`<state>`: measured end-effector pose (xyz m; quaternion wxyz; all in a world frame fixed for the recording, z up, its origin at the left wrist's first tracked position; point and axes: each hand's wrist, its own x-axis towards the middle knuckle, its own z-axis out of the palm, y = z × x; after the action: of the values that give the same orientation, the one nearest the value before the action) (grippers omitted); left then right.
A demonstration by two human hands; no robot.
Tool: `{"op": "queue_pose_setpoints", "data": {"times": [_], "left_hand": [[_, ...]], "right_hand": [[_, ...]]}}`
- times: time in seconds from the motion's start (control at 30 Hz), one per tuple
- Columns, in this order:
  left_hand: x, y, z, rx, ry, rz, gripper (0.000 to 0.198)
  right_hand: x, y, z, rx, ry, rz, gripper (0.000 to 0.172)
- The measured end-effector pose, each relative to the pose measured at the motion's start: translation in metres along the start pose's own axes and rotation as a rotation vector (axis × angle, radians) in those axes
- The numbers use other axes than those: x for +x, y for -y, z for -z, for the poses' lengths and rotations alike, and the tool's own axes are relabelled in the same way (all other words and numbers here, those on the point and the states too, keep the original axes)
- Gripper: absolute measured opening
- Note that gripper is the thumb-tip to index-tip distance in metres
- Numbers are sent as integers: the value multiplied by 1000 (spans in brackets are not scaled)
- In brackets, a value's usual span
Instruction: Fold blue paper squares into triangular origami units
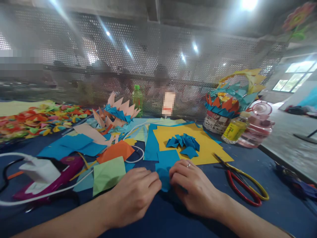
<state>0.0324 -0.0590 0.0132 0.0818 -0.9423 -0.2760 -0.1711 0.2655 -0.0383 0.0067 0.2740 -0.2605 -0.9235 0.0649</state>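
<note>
Between my two hands is a piece of blue paper (164,177), its near edge folded or curled. My left hand (138,191) is closed at the left side of this paper, fingers bent and pressed together. My right hand (189,188), with a ring on one finger, curls round the right side; its fingertips are partly hidden. Just beyond lies another blue paper square (168,156). Several folded blue paper pieces (184,142) are heaped on a yellow paper sheet (210,148). Light green paper (109,173) lies beside my left hand.
Scissors (237,175) with red and yellow handles lie at right. A magenta power strip (71,165) with a white plug and cables is at left. Behind are a folded-paper crown shape (119,112), a paper basket (218,114), bottles (235,129) and many paper scraps (39,119).
</note>
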Motion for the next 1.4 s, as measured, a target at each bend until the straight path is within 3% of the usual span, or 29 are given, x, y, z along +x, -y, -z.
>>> {"op": "queue_pose_setpoints", "data": {"times": [0.1,0.3,0.47,0.57,0.73,1.07,1.4], "left_hand": [[0,1,-4,-71,39,71,24],[5,8,-9,-428,106,405,10],[12,12,-8,-432,124,564,20],[15,10,-7,-421,136,636,19],[16,6,-9,-403,150,670,6],[14,6,-10,-438,166,665,7],[17,4,-4,-537,120,660,5]], "right_hand": [[-1,0,-3,35,65,-51,16],[1,-5,-5,104,40,-163,12],[2,-13,-10,176,21,-349,21],[3,-14,-12,165,26,-446,15],[4,-10,-10,147,64,-504,15],[4,-11,-11,189,69,-462,14],[7,-4,-10,304,60,-534,16]]}}
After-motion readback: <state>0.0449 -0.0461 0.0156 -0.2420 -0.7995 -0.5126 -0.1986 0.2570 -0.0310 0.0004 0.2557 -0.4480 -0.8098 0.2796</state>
